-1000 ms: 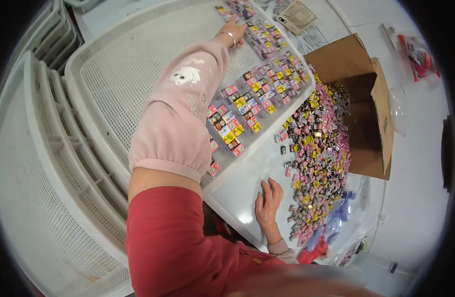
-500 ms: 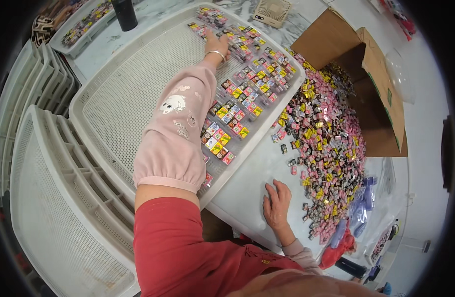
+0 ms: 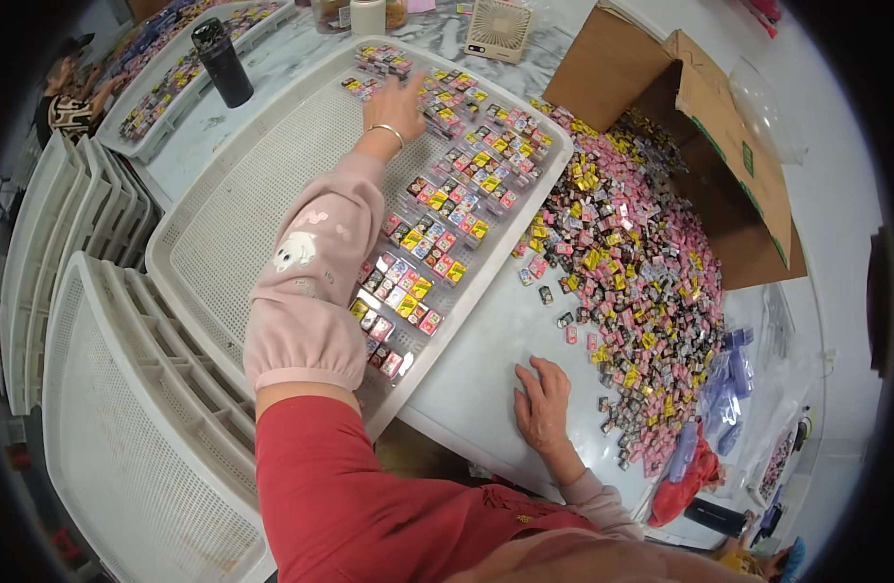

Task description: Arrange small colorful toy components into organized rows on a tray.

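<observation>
My left hand (image 3: 395, 109) reaches over the far end of a large pale mesh tray (image 3: 243, 185). Its fingers are stretched out and apart, at or just above clear plastic packs (image 3: 423, 238) of tiny printed boxes in pink, yellow, black and white. These packs lie in rows along the tray's right side; my arm covers part of the tray. My right hand (image 3: 544, 406) rests on the white tabletop beside the tray's near right corner, fingers loosely spread and nothing visible in them. To its right spreads a big heap of loose tiny boxes (image 3: 632, 262).
An open cardboard box (image 3: 748, 165) lies on its side behind the heap. Beyond the tray stand a small fan (image 3: 498, 31) and a black bottle (image 3: 223, 68). Stacked mesh trays (image 3: 136, 389) are at the left. Purple plastic pieces (image 3: 727, 389) and a red bag (image 3: 682, 486) lie at right.
The view has shifted, bringing more of the table's far side into sight. My left hand stays at the tray's far end, its fingers now more outstretched. My right hand has hardly moved.
</observation>
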The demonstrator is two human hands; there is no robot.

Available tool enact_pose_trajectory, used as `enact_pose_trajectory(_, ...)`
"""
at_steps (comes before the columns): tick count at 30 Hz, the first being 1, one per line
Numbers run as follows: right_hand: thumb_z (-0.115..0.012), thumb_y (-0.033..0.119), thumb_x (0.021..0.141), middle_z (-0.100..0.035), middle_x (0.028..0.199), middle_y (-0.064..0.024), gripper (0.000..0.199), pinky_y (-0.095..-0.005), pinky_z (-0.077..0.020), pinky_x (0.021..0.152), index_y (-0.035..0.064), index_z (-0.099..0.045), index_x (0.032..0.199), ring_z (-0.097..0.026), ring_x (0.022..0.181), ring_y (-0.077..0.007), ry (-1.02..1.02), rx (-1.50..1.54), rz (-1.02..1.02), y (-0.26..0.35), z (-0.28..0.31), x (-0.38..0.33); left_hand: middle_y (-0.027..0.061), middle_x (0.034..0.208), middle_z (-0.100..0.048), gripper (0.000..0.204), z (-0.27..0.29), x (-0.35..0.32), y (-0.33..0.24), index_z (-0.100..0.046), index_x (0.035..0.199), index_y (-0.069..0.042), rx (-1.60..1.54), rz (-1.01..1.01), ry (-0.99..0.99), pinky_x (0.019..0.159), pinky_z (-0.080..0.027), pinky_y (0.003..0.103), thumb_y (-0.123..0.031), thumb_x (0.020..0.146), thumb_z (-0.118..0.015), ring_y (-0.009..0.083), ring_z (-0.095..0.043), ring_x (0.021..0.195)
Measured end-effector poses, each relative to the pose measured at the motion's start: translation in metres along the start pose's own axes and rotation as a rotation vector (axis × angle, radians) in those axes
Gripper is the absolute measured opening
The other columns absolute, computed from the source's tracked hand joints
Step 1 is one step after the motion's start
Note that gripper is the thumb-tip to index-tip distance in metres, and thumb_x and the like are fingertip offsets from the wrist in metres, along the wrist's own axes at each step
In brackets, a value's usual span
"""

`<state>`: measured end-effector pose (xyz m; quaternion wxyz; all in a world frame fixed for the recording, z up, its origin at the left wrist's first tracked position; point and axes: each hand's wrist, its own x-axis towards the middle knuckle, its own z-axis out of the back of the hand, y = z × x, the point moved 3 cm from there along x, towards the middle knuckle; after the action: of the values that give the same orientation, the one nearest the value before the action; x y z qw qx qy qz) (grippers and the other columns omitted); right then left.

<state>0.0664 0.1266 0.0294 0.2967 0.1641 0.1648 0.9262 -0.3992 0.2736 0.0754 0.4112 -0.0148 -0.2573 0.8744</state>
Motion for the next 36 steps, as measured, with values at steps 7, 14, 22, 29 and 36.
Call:
enact_pose_trajectory(7, -0.064, 0.002, 0.071, -0.049, 0.126, -0.0155, 0.045, -0.0439, -0.0351, 0.097, 0.0052, -0.06, 0.116, -0.046, 0.116, -0.0353, -0.014, -0.004, -0.004, 0.001, 0.001, 0.0, 0.0074, 0.145, -0.038, 0.087, -0.009, 0.009, -0.04, -0.029, 0.144, -0.041, 0.656, -0.674, 0.06, 0.095, -0.047, 0.045, -0.01, 0.074, -0.072, 0.0343, -0.044, 0.127)
enact_pose_trajectory(14, -0.065, 0.003, 0.072, -0.049, 0.126, -0.0142, 0.045, -0.0433, -0.0351, 0.097, 0.0059, -0.06, 0.116, -0.046, 0.116, -0.0343, -0.01, 0.007, -0.008, -0.002, -0.001, -0.001, 0.0082, 0.133, -0.05, 0.088, -0.016, 0.033, -0.05, -0.042, 0.138, -0.033, 0.578, -0.526, 0.381, 0.097, -0.047, 0.045, -0.025, 0.062, -0.086, 0.0332, -0.046, 0.125)
enact_pose_trajectory(22, -0.065, 0.006, 0.073, -0.049, 0.128, -0.013, 0.046, -0.043, -0.0344, 0.098, 0.0076, -0.06, 0.119, -0.045, 0.118, -0.0337, 0.008, 0.008, 0.001, -0.003, -0.001, -0.002, 0.0127, 0.129, -0.052, 0.079, -0.016, 0.012, -0.062, -0.048, 0.132, -0.028, 0.609, -0.402, 0.283, 0.096, -0.046, 0.044, -0.025, 0.062, -0.086, 0.031, -0.05, 0.122)
enact_pose_trajectory(29, -0.065, 0.007, 0.074, -0.048, 0.128, -0.0129, 0.045, -0.0436, -0.0343, 0.098, 0.0075, -0.06, 0.119, -0.045, 0.118, -0.034, 0.001, 0.012, -0.001, -0.003, -0.001, -0.002, 0.0145, 0.122, -0.058, 0.039, 0.011, 0.004, -0.003, -0.06, 0.117, -0.02, 0.205, -0.263, -0.05, 0.089, -0.048, 0.047, -0.007, 0.081, -0.059, 0.0318, -0.057, 0.113)
enact_pose_trajectory(36, -0.063, 0.001, 0.071, -0.049, 0.126, -0.0149, 0.044, -0.0437, -0.034, 0.099, 0.0048, -0.06, 0.115, -0.046, 0.116, -0.0355, -0.016, 0.026, -0.002, 0.0, 0.001, -0.001, 0.0049, 0.127, -0.058, 0.035, -0.007, -0.005, 0.073, -0.063, 0.117, -0.028, 0.162, -0.076, 0.032, 0.092, -0.047, 0.046, -0.016, 0.086, -0.051, 0.0306, -0.056, 0.11)
